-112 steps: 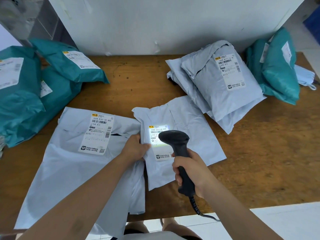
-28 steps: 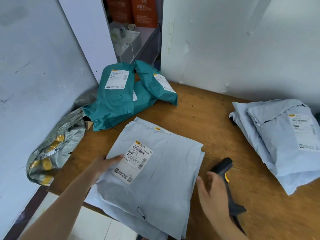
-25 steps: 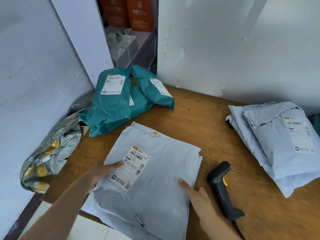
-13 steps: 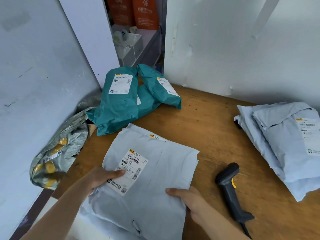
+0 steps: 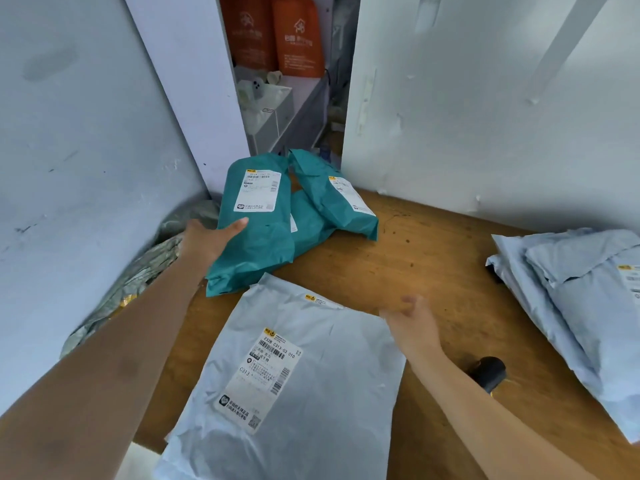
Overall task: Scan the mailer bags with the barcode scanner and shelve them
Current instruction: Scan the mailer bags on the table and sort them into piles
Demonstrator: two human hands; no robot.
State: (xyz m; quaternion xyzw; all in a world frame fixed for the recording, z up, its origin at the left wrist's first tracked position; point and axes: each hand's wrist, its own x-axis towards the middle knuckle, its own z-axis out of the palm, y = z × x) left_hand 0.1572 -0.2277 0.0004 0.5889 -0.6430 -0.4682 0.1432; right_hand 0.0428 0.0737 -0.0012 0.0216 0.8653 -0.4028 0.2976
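Beyond the grey mailer (image 5: 298,375), left hand (image 5: 207,237): clamped on the left edge of the teal mailer (image 5: 256,233); the thumb is laid on top and the fingers are hidden beneath.
Right hand (image 5: 412,320): held at the grey mailer's far right corner, fingers loosely bent and blurred; contact cannot be told.
Teal mailer: plump and creased, white label faced up, just beyond the grey mailer.
Barcode scanner (image 5: 488,372): laid right of the grey mailer, partly hidden by the forearm.

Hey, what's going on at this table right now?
A person is working through mailer bags on a wooden table. Their left grip holds a teal mailer bag by its edge. Their right grip, blurred and apparently empty, hovers by the far corner of the grey mailer bag in front of them. The barcode scanner lies on the table, not in hand.
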